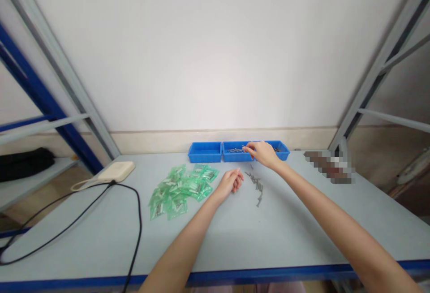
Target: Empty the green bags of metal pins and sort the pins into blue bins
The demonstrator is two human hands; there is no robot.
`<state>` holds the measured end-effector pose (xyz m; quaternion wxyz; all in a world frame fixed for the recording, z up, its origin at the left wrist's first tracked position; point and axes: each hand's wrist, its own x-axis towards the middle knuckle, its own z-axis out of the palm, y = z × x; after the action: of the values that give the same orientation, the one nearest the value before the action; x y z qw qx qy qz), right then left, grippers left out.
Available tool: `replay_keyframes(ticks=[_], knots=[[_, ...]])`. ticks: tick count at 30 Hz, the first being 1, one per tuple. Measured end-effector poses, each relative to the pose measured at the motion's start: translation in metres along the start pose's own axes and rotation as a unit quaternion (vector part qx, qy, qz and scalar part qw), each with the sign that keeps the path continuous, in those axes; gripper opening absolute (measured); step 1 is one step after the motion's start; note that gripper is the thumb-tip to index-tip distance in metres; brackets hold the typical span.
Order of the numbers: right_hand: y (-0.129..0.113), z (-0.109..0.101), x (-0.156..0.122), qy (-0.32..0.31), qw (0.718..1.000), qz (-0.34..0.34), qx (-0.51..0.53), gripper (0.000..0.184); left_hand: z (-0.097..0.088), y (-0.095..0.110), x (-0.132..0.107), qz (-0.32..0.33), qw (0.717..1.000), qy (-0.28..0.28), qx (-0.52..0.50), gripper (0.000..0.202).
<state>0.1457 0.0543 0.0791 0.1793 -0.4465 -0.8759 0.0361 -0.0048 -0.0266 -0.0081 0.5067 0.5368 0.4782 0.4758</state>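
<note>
My right hand (262, 153) is over the middle blue bin (238, 158), its thumb and fingers pinched together on what looks like a thin screw. Long metal screws (235, 150) lie inside that bin. My left hand (230, 183) rests near the table with its fingers curled in; whatever they may hold is hidden. Between and in front of my hands, a loose line of screws (257, 184) lies on the table. To the left of my left hand is a heap of green plastic bags (183, 187) with small metal parts inside.
A left blue bin (204, 158) and a right blue bin (284, 150) holding small parts flank the middle one. On the grey table (235, 239) are a white box (117, 171), a black cable (139, 212) and a blurred item (331, 166) at right. Metal posts frame both sides.
</note>
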Motion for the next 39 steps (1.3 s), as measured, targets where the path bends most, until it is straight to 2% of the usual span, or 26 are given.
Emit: replay_keyframes(ticks=[2, 4, 8, 12, 15, 19, 24, 29, 34, 36, 39], knots=[[-0.003, -0.011, 0.019, -0.019, 0.996, 0.052, -0.065, 0.035, -0.003, 0.001, -0.002, -0.007, 1.0, 0.007, 0.012, 0.057], [-0.001, -0.015, 0.024, -0.044, 0.992, 0.085, -0.083, 0.031, -0.004, 0.002, -0.005, -0.004, 1.0, 0.014, 0.017, 0.057], [0.012, 0.004, 0.0, -0.1, 0.987, 0.111, -0.065, 0.027, -0.004, 0.003, -0.006, 0.011, 1.0, 0.017, 0.015, 0.056], [0.016, 0.037, -0.027, -0.086, 0.98, 0.151, -0.095, 0.042, 0.0, -0.001, -0.001, 0.017, 0.999, -0.004, 0.032, 0.054], [0.014, 0.053, -0.032, -0.086, 0.978, 0.153, -0.11, 0.04, 0.002, -0.003, -0.002, 0.023, 0.998, -0.016, 0.051, 0.053], [0.011, 0.056, -0.027, -0.075, 0.979, 0.153, -0.112, 0.026, 0.003, -0.004, -0.004, 0.023, 0.997, -0.028, 0.072, 0.052], [0.011, 0.06, -0.025, -0.047, 0.981, 0.161, -0.101, 0.025, 0.003, -0.006, -0.002, 0.025, 0.996, -0.032, 0.081, 0.052], [0.019, 0.066, -0.025, -0.013, 0.984, 0.167, -0.065, 0.016, 0.002, -0.004, -0.005, 0.029, 0.995, -0.035, 0.083, 0.052], [0.028, 0.061, -0.032, 0.009, 0.988, 0.152, -0.015, 0.015, 0.0, 0.001, -0.008, 0.04, 0.995, -0.024, 0.085, 0.053], [0.027, 0.058, -0.039, 0.024, 0.99, 0.133, 0.037, 0.016, 0.0, 0.001, -0.007, 0.047, 0.995, -0.019, 0.083, 0.051], [0.021, 0.051, -0.053, 0.034, 0.981, 0.071, 0.175, 0.017, 0.003, 0.0, -0.008, 0.065, 0.993, -0.016, 0.093, 0.046]])
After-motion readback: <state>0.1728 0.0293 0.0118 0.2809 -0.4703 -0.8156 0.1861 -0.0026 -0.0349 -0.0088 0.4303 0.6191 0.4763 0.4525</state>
